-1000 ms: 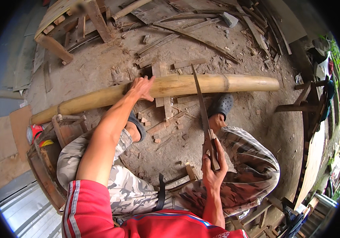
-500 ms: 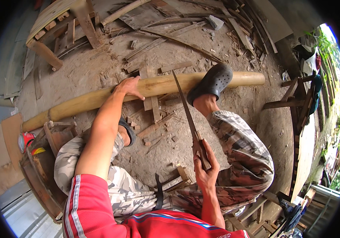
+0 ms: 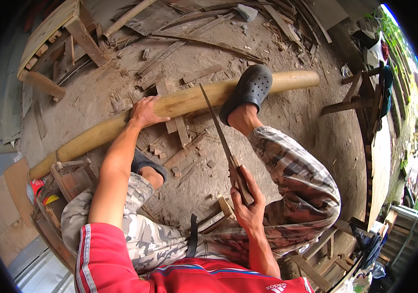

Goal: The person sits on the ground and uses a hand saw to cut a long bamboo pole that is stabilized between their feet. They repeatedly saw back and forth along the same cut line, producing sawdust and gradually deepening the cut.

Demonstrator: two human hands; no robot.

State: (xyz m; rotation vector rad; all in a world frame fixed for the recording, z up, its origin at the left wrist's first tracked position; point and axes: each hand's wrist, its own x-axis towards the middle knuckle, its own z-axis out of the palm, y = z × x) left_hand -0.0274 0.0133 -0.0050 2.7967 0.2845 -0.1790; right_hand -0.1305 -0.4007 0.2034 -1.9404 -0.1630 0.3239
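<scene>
A thick yellow bamboo pole (image 3: 106, 130) lies across in front of me, slanting from the low left up to the right. My left hand (image 3: 146, 112) presses on top of it, fingers over the far side and thumb stretched along the near side. A dark clog (image 3: 249, 93) on my right foot pins the pole farther right. My right hand (image 3: 249, 209) grips the wooden handle of a handsaw (image 3: 222, 134). The saw's long, narrowing blade points away from me, its tip overlapping the pole between my left hand and the clog.
Wood offcuts (image 3: 174, 105) lie under and around the pole. Beside my left leg stands a low wooden stool (image 3: 72, 168), near the pole's left end. A wooden bench (image 3: 79, 36) is at the far left, long wood strips (image 3: 209, 43) at the back, a wooden frame (image 3: 365, 112) at right.
The view has shifted slightly, so the scene sits a little differently. My left hand stays on the pole and my right hand keeps hold of the handsaw, its tip still over the pole.
</scene>
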